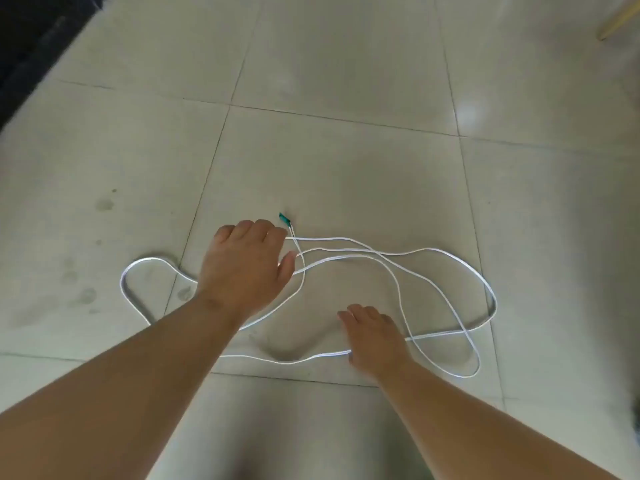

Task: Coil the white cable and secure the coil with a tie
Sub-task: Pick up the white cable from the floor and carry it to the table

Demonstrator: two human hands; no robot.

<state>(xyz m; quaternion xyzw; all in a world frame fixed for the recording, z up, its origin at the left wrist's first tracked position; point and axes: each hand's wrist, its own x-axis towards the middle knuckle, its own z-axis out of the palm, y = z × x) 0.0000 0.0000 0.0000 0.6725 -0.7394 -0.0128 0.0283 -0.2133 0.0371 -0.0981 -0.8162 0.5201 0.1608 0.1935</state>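
Observation:
A long white cable (446,252) lies in loose, crossing loops on the tiled floor. Its green-tipped end (284,220) points away from me just beyond my left hand. My left hand (246,265) is over the strands near that end, knuckles up and fingers bent downward. The thumb is spread out and touches a strand, and the fingertips are hidden. My right hand (374,336) lies palm down on the nearest strand, which runs under the palm. Its fingers look relaxed. No tie is in view.
Pale floor tiles (346,168) with dark grout lines spread all around. A dark edge (31,46) runs along the far left. A wooden leg (620,22) shows at the top right. Faint stains (104,204) mark the tile to the left.

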